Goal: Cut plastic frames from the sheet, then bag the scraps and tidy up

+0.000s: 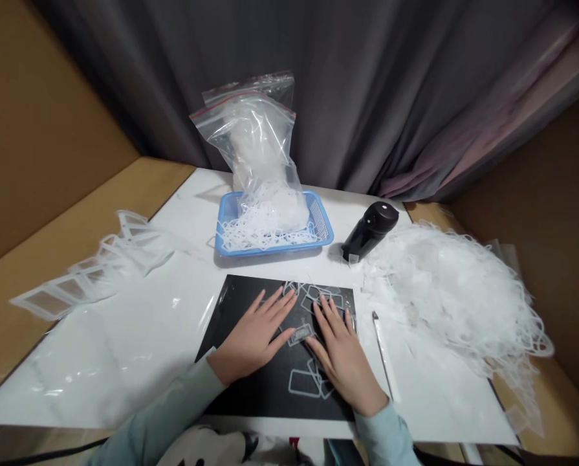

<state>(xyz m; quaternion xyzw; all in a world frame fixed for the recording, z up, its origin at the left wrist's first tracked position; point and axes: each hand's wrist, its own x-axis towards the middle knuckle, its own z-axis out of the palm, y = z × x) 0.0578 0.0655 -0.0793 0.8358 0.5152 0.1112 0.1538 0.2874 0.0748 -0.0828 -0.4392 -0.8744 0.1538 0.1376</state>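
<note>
The white table, as I saw it standing nearby, was the broadest surface, and a loose heap of white loops covered much of its right side. The black mat lay flat before the person; off to its left ran a row of overlapping clear sheets with whitish borders. Beyond the mat stood a blue basket, holding a tangle of thin white strands; a clear zip bag rose above it, bulging with pale contents I could not make out. The left hand and right hand were apart over the mat, fingers spread and flattened, clamped on nothing. A black bottle leaned in view between basket and heap, and a white pen lay beside the mat. Smallest were the rectangular frames, scattered on the mat near the right hand's wrist and around the fingertips, and the small rectangular piece between the two thumbs. Judged by eye, the frames were very light, thin and bendable, liable to slide, tangle or twist; a pinch on one outer edge would have suited them, while the piece, seemingly filled inside, was better taken by its rim.
</note>
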